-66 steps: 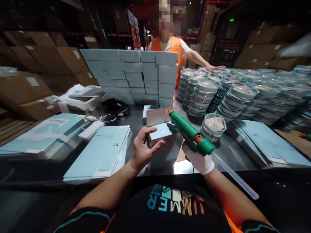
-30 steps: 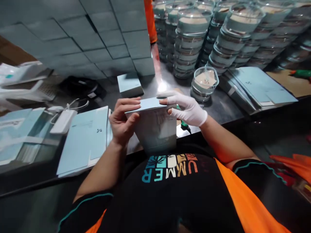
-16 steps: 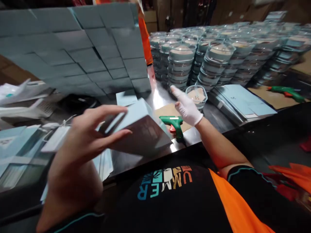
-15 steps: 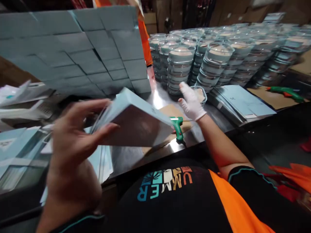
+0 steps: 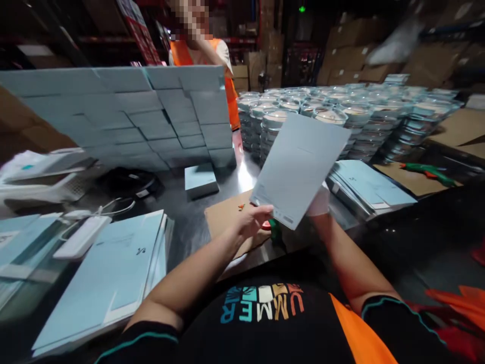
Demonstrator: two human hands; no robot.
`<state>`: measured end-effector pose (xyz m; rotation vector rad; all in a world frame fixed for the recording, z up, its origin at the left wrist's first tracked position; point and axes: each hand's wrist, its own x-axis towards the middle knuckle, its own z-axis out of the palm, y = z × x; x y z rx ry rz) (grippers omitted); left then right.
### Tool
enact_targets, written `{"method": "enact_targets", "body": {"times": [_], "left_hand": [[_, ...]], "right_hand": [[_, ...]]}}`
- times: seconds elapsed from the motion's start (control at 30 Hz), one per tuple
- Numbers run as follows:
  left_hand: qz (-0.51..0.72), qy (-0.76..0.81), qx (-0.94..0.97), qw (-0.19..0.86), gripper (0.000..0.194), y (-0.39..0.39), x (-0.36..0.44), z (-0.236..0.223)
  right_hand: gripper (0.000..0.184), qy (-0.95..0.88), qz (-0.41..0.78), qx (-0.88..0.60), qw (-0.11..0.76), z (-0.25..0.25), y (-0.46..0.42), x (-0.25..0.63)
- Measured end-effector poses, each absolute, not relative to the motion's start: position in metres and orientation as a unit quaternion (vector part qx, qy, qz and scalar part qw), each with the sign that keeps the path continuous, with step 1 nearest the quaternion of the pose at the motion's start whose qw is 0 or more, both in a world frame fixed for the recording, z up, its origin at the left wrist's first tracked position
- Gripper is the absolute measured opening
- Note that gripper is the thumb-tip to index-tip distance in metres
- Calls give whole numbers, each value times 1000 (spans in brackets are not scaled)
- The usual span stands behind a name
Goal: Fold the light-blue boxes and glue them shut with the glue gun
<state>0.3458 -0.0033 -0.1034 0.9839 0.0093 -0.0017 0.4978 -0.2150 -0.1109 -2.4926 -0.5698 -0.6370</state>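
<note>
A light blue-grey carton [image 5: 303, 164] is held up in front of me, tilted, with a barcode near its lower edge. My left hand [image 5: 256, 221], bare, is closed on its lower left corner. My right hand [image 5: 320, 201], in a white glove, is behind the carton's right side, and its fingers are hidden. Below the carton a green glue gun [image 5: 276, 233] lies partly covered at the edge of a brown cardboard piece [image 5: 223, 215]. A small closed light blue box [image 5: 200, 180] sits on the dark table beyond the cardboard.
Stacked flat cartons lie at left [image 5: 102, 273] and right [image 5: 373, 184]. A wall of boxes [image 5: 113, 111] stands behind, beside stacked clear round containers [image 5: 379, 121]. Another glue gun [image 5: 432, 175] rests at far right. A person in an orange vest [image 5: 233, 103] stands behind the boxes.
My left hand has brought the carton from the left to the middle. My right hand has moved from beside a clear container to behind the carton. The view has tipped upward.
</note>
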Motion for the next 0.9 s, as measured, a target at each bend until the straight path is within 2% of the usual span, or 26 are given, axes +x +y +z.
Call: {"method": "enact_targets", "body": {"times": [0.1,0.27,0.37,0.47,0.53,0.63,0.73,0.83,0.9], "left_hand": [[-15,-9,461,887,82,-8,368,-107],[-23,3,474,880,95,10,368,-130],[88,42,525,846,106,29,352,-144],[210,92,621,749,115,58,329,-153],[262,113,674,681,114,78,310,-159],[318,140,696,629,113,96,278,-173],[295,151,710,621,113,97,247,-196],[256,157,748,591,110,89,228,-223],[263,177,774,548,105,87,221,-239]], "right_hand": [[24,-148,-265,-906,294,-102,-221,487],[48,-64,-326,-848,413,-71,-239,486],[53,-43,-402,-781,476,-45,-251,481],[53,-105,-463,-720,506,-12,-271,464],[42,-202,-427,-711,520,12,-285,449],[28,-381,-263,-724,511,46,-295,430],[29,-514,-92,-724,450,60,-271,419],[31,-575,-83,-724,371,41,-222,410],[31,-582,-105,-712,378,15,-197,407]]}}
